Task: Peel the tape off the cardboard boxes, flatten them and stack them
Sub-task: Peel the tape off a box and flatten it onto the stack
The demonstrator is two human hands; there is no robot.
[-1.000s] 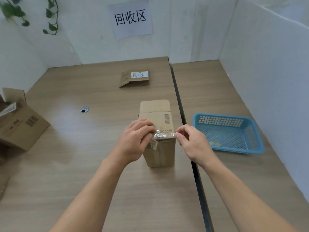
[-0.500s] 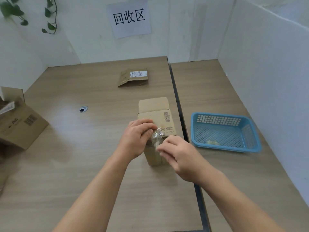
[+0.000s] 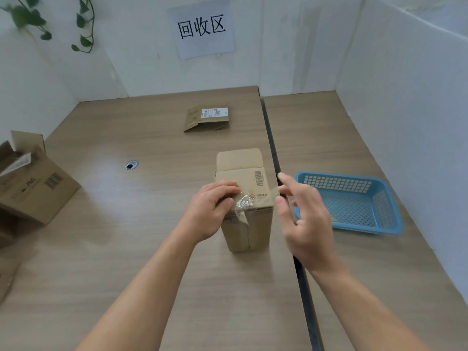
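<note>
Grips the box (image 3: 247, 224) with the left hand (image 3: 212, 211) — fingers curled over the near left edge of its top, thumb against the crumpled tape (image 3: 244, 205) stuck at that edge. Holds the right hand (image 3: 304, 214) open just beside the box's right side, fingers spread and blurred, above the dark seam (image 3: 272, 148) between the two tables. Cannot tell whether a clear strand of tape reaches those fingers.

Has the box upright on the left table (image 3: 126, 236), close to its right edge and about midway between near and far edges, far top flap folded open.

Elsewhere on that table: flat box (image 3: 206, 120) near the far edge, white label up; open box (image 3: 38, 193) at the left edge, flaps loose.

On the right table (image 3: 329, 135) — blue basket (image 3: 390, 224) near the left edge, just past the right hand, a small scrap inside.
</note>
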